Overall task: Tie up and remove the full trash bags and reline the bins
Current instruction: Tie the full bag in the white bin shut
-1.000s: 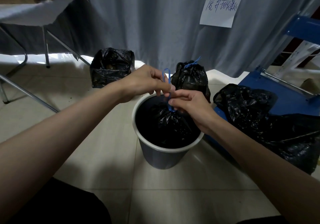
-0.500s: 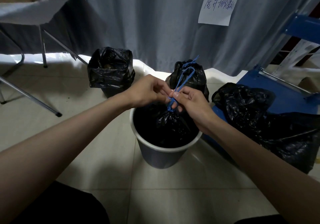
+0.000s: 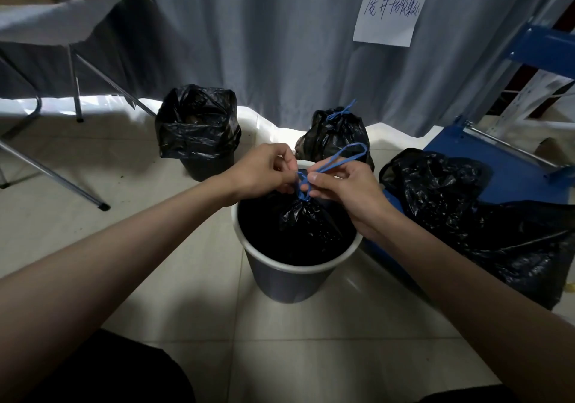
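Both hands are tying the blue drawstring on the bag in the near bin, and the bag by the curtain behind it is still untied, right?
Not quite. The head view shows the bag by the curtain already tied with its own blue string. The rest holds: left hand and right hand pinch the blue drawstring over the bag in the near bin.

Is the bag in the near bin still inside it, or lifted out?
Inside. The gathered black bag sits within the white-rimmed bin, while both hands pinch its blue drawstring above the neck.
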`<state>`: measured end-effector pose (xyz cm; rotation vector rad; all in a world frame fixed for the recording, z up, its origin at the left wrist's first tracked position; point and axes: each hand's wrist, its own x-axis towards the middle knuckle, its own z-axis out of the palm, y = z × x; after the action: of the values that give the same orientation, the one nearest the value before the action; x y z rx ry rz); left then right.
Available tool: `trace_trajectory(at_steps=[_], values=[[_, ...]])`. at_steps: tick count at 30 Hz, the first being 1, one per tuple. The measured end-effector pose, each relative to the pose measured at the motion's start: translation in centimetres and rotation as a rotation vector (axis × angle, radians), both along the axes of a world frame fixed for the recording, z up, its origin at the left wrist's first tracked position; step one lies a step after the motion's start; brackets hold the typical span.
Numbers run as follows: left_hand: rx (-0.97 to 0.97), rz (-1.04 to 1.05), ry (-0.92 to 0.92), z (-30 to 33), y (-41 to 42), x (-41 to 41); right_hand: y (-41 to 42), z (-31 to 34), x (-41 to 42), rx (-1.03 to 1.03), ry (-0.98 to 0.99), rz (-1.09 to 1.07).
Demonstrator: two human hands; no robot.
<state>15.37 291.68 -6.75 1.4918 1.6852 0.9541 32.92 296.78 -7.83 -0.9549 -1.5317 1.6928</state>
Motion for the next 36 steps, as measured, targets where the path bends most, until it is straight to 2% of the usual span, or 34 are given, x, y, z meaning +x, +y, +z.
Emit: trace_trajectory(at_steps=[7,15,22,36], values=[[-0.052,-0.06,-0.077,0.4,-0.2,0.2,-0.3,0.3,0.2,0.101,-0.051,-0.031],[-0.064,-0.072,-0.063,0.3,-0.2,0.2,-0.4,0.0,0.1,0.159,-0.142,-0.033],[-0.048,-0.001,-0.167,0.0,-0.3,0.3,-0.4,-0.4,-0.1,0.066,-0.075,-0.049],[-0.053,0.066,-0.219,0.0,-0.2,0.3,0.1,-0.8,-0.3,0.091,-0.16,0.03]])
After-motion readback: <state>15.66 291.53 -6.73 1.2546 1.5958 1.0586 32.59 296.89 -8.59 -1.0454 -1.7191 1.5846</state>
